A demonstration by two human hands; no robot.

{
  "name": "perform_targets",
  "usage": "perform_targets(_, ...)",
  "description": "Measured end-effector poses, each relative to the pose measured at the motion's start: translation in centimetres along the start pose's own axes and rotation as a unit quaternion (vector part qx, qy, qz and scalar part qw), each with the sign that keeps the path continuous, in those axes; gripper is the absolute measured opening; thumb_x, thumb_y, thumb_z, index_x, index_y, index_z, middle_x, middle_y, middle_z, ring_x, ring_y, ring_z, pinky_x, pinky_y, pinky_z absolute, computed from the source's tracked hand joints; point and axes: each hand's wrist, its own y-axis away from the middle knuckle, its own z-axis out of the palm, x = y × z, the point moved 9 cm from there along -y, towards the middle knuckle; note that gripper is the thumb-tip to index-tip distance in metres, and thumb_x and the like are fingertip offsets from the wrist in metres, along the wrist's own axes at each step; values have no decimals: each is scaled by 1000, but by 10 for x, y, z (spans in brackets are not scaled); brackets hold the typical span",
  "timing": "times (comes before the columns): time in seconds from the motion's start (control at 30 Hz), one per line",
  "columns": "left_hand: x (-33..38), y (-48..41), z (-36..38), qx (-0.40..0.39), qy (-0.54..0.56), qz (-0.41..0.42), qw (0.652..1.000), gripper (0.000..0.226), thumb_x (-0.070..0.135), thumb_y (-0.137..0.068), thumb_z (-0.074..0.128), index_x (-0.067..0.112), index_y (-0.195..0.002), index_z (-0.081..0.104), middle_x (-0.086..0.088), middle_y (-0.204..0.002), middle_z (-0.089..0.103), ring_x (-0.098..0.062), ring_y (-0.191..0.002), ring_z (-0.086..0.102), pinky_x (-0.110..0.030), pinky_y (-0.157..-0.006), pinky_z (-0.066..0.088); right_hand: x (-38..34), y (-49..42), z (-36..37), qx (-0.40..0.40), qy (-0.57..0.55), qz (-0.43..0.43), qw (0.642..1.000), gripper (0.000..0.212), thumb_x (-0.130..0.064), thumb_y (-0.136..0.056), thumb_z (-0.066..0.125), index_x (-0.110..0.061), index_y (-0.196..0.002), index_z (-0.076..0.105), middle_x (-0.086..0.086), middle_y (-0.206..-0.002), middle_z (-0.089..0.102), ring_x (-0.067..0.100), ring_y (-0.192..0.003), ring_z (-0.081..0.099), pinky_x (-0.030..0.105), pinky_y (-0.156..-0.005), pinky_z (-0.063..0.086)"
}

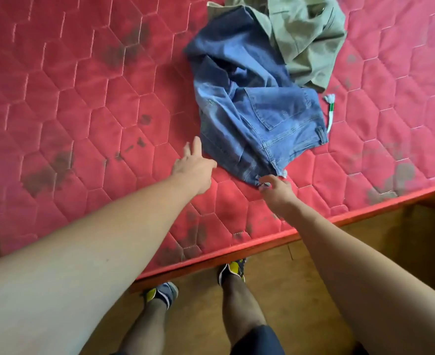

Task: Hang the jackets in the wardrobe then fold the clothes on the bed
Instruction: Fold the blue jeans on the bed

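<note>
A crumpled pair of blue jeans (257, 103) lies on the red quilted mattress (83, 98), back pocket facing up. A khaki garment (303, 32) is bunched at the top, partly over the jeans. My right hand (275, 188) pinches the near corner of the jeans at the waistband edge. My left hand (194, 165) hovers over the mattress just left of the jeans, fingers stretched out, holding nothing.
A white and green cord end (329, 108) lies right of the jeans. The mattress bears dark stains and its near edge (262, 245) runs diagonally. Below it are a wooden floor (288, 278) and my feet in shoes (233, 270).
</note>
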Motion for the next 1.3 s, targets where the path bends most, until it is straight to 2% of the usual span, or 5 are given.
perform_targets(0.5, 14, 37, 33, -23, 485, -3, 874, 73, 9, -86, 70, 34, -148, 41, 3, -84, 56, -15, -64, 55, -25, -61, 48, -55, 43, 3, -29, -491, 87, 866, 39, 20, -85, 48, -17, -95, 42, 5, -56, 45, 10, -40, 34, 17, -43, 19)
perform_targets(0.8, -29, 153, -98, 267, 300, 34, 915, 20, 10, -88, 57, 17, -103, 69, -9, -95, 64, -35, -92, 61, -42, -76, 47, -131, 164, -51, 16, -419, -73, 905, 32, 0, -79, 59, -13, -108, 64, 6, -69, 52, 15, -49, 41, 23, -47, 33)
perform_targets(1.03, -63, 299, -233, 380, 382, 106, 836, 24, 22, -89, 62, 27, -71, 47, 3, -75, 52, -27, -74, 53, -41, -66, 41, -181, 247, -94, 86, -5, -222, 971, 80, -36, -77, 79, -26, -148, 43, 8, -137, 43, 30, -130, 44, 34, -100, 38)
perform_targets(1.17, -82, 397, -300, 430, 408, 132, 795, 17, 22, -85, 64, 15, -74, 53, -3, -74, 57, -18, -69, 54, -40, -67, 46, -249, 328, -72, 53, -30, -299, 952, 131, -97, -60, 58, -28, -162, 15, 7, -161, 24, 24, -150, 21, 47, -120, 30)
perform_targets(1.3, -99, 490, -345, 453, 372, 157, 795, 17, 21, -73, 70, 15, -79, 56, 1, -77, 58, -17, -70, 55, -36, -67, 46, -347, 433, -58, 73, -121, -380, 914, 102, -88, -68, 61, -27, -147, 38, -9, -134, 46, 7, -129, 42, 33, -108, 40)
